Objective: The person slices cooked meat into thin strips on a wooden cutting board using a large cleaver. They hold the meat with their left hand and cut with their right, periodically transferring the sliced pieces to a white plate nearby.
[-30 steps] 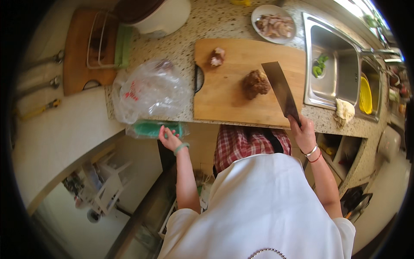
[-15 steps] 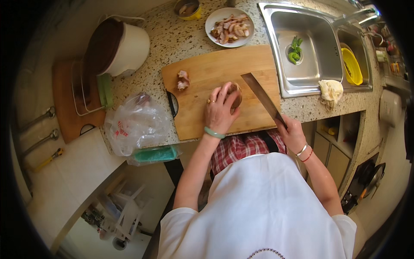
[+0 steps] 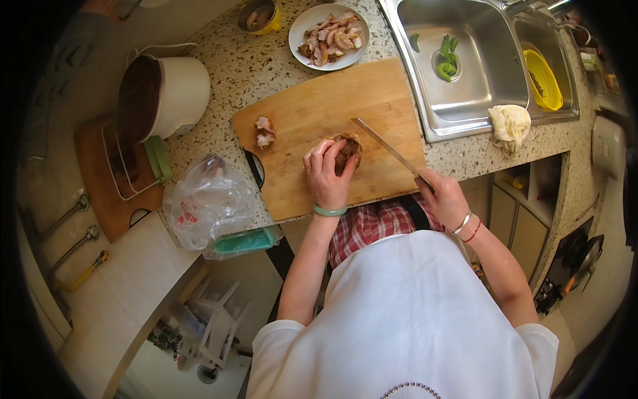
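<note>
My left hand [image 3: 327,171], a green bangle at its wrist, curls its fingers around a rounded brown lump of food [image 3: 348,154] on the wooden cutting board [image 3: 292,110]. Fingers cover part of the lump; its exact kind does not show. In my right hand [image 3: 440,198] is the handle of a kitchen knife [image 3: 389,147]. Its long blade appears nearly edge-on above the board, angled up and left, apart from the lump. A small piece of sliced meat [image 3: 264,132] lies at the board's left. Behind the board, a white plate [image 3: 296,33] holds a pile of sliced meat [image 3: 332,38].
Right of the board is a steel sink [image 3: 492,73] with green peppers [image 3: 446,60], a yellow basket [image 3: 543,80] and a draped cloth [image 3: 510,126]. On the left are a clear plastic bag [image 3: 209,199], a rice cooker [image 3: 173,93] and a yellow bowl [image 3: 266,23].
The knife has turned from showing its broad side to nearly edge-on. My left hand has tilted the lump so more of its brown face shows. The whole view has shifted slightly.
</note>
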Demonstrator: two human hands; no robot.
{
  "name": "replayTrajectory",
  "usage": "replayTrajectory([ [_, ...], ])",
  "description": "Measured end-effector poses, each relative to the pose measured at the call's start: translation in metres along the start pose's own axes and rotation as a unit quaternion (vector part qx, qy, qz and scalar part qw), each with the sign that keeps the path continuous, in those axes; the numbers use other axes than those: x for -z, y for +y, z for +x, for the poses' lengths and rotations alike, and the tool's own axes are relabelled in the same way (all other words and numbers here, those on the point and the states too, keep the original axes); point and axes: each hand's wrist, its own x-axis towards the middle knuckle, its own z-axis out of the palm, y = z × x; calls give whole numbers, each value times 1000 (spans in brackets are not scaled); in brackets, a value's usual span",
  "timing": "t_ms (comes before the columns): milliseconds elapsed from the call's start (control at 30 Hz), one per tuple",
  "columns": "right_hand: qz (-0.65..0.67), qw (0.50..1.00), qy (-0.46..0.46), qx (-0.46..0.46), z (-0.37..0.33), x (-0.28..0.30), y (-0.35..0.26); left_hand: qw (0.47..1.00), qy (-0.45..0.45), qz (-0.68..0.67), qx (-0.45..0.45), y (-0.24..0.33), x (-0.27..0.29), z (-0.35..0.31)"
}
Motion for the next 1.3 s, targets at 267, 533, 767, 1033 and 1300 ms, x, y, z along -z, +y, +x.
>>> replayTrajectory([
  [267,-28,999,-4,17,0,-1,-9,997,55,5,-54,-10,-17,1],
  [533,-81,996,-20,34,-6,3,-20,995,89,-37,-23,-15,-27,-7],
  [767,-97,994,-43,25,-7,2,-22,995,98,-27,-10,-14,-33,-12],
  [1033,-101,990,-99,-27,-2,6,-32,994,109,-22,-20,-16,-37,-13],
  [1300,-109,989,-98,-35,5,-6,-34,995,94,-5,-22,-14,-36,-11],
])
